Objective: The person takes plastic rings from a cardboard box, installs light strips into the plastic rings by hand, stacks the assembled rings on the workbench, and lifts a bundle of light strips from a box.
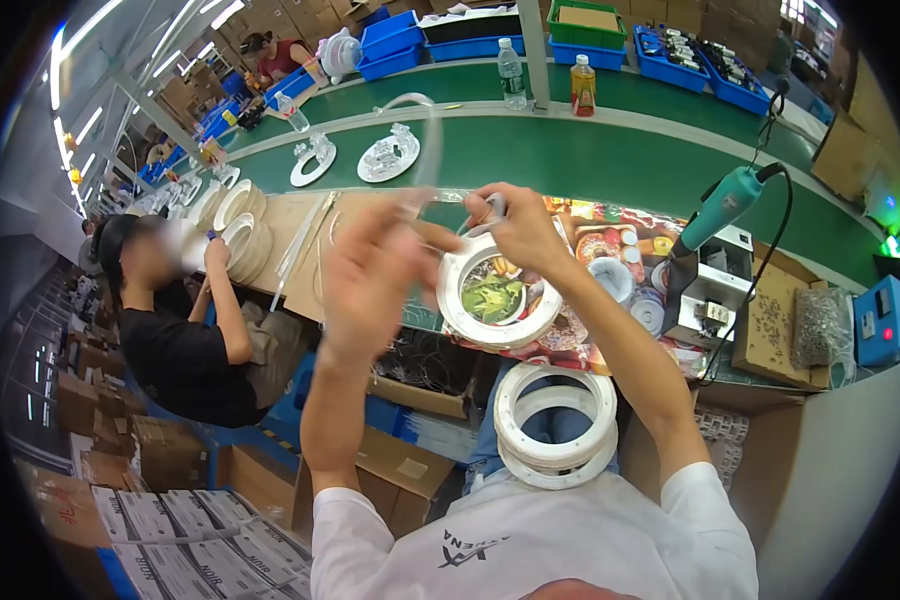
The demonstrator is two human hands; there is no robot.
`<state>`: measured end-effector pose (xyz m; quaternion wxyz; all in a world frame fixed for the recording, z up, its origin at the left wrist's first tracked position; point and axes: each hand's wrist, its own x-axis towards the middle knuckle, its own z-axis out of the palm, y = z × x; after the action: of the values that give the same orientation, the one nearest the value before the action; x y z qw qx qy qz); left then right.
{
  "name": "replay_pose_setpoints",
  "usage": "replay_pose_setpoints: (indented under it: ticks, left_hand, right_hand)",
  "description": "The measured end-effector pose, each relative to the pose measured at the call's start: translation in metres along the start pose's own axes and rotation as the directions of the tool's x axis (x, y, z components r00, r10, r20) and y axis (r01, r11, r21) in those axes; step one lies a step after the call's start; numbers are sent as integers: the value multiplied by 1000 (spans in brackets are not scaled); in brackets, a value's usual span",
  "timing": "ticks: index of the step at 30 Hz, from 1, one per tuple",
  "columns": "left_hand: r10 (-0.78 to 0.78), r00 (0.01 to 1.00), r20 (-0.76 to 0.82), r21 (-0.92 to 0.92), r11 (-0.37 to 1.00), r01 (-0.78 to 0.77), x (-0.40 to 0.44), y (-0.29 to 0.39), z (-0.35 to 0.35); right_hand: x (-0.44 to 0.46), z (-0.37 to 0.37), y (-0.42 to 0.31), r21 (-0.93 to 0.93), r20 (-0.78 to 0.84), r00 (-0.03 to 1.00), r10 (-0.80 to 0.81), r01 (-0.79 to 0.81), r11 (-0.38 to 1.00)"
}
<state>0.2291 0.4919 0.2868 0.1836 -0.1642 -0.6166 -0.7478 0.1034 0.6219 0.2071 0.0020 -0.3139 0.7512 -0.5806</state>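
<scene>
A white ring-shaped frame is at the near edge of the work surface, its opening showing the printed mat underneath. My right hand is closed at the frame's upper edge, fingers curled; a small greyish piece shows by its fingertips. To the left, my left hand is raised and smeared by motion. A pale translucent strip runs up from its fingers and bends over at the top. More white rings lie stacked on my lap.
A teal electric screwdriver hangs at right above a metal device. Behind the mat runs a green conveyor carrying white round parts and bottles. A co-worker sits at left by stacked rings. Cardboard boxes stand below.
</scene>
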Motion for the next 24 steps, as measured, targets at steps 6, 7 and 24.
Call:
replay_pose_setpoints:
  ticks: [6,7,24]
  left_hand:
    - [210,764,610,668,384,-638,-36,-9,47]
    - [265,813,519,797,196,-572,-39,-6,43]
    - [-2,799,602,675,535,-507,-9,44,-9]
  right_hand:
    - [-17,-10,3,625,131,987,-88,-14,781]
    - [-25,-13,-3,616,139,986,-86,-18,787]
    - [-59,-31,-78,-245,490,307,-816,947,209]
